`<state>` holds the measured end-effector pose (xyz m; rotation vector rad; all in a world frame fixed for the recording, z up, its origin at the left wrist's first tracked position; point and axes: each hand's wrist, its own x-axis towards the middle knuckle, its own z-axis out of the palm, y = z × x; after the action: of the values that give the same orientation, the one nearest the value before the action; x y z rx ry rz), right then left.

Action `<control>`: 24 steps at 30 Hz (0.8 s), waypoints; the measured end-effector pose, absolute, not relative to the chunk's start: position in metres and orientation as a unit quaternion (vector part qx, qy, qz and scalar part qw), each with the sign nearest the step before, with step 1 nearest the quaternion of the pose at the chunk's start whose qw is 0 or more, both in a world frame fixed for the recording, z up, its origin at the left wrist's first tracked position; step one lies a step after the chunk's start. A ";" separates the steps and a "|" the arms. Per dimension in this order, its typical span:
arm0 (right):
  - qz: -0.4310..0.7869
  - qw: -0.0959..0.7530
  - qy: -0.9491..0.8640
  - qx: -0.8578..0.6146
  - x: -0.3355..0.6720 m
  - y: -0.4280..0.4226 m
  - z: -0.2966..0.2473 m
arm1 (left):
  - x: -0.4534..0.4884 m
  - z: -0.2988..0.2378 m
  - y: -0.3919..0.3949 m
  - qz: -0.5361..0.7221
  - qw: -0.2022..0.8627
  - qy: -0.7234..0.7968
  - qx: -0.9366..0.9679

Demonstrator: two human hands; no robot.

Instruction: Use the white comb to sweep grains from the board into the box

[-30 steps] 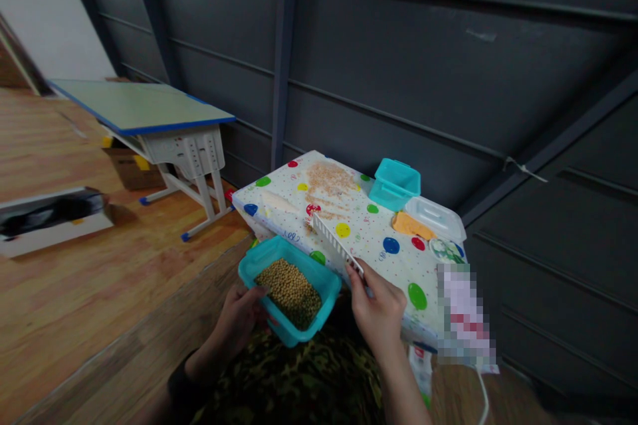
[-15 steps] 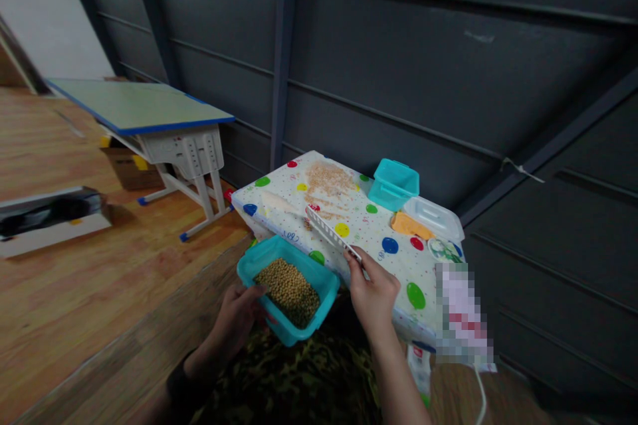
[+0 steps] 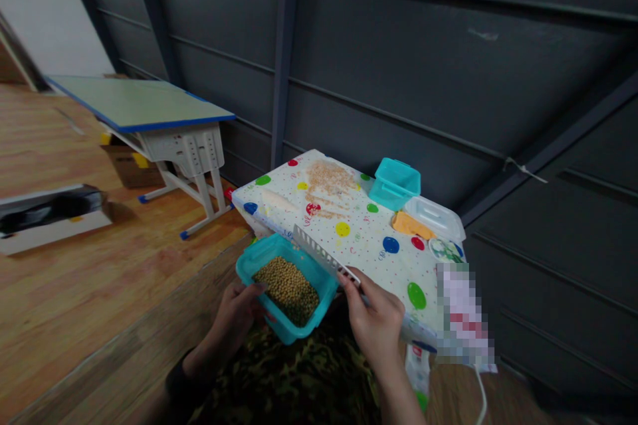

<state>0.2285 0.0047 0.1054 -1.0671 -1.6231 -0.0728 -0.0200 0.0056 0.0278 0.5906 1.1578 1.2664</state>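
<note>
My left hand [image 3: 242,309] grips the near left rim of a teal plastic box [image 3: 249,259], thumb over the edge. Yellowish soybeans [image 3: 286,285] cover its bottom. My right hand [image 3: 376,309] is closed round one end of a long white slotted strip [image 3: 319,254], comb-like along its side. The strip slants over the box's far right rim, where the table edge meets it. A few pale bits show by the box's far wall below the strip. Pale brown grains [image 3: 329,179] lie spread in a patch on the balloon-print tablecloth [image 3: 363,259].
At the table's back stand a second teal box [image 3: 393,186] and a clear lid [image 3: 436,218]. An orange cloth [image 3: 413,226] and a small patterned dish [image 3: 445,251] lie nearby. A green-topped desk [image 3: 149,103] stands left; a dark panelled wall [image 3: 399,46] rises behind.
My right hand has brought the white strip down and toward me, from above the tablecloth to the far rim of the teal box. My left hand and the box have barely moved.
</note>
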 end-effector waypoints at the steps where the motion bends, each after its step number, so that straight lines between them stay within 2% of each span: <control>1: -0.031 0.566 -0.682 -0.462 0.229 0.006 0.104 | -0.020 0.029 0.005 0.548 0.617 0.502 0.259; 10: -0.070 0.585 -0.636 -0.498 0.233 0.075 0.080 | -0.021 0.023 0.005 0.550 0.618 0.497 0.261; 20: -0.026 0.531 -0.663 -0.527 0.217 0.120 0.077 | -0.025 0.009 0.007 0.545 0.630 0.481 0.273; 24: -0.005 0.535 -0.667 -0.518 0.216 0.118 0.084 | -0.028 0.002 0.006 0.553 0.632 0.473 0.268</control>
<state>0.2159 0.1183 0.0836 -1.2352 -1.5893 -0.0128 -0.0284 0.0057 0.0024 0.6134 1.0818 1.2648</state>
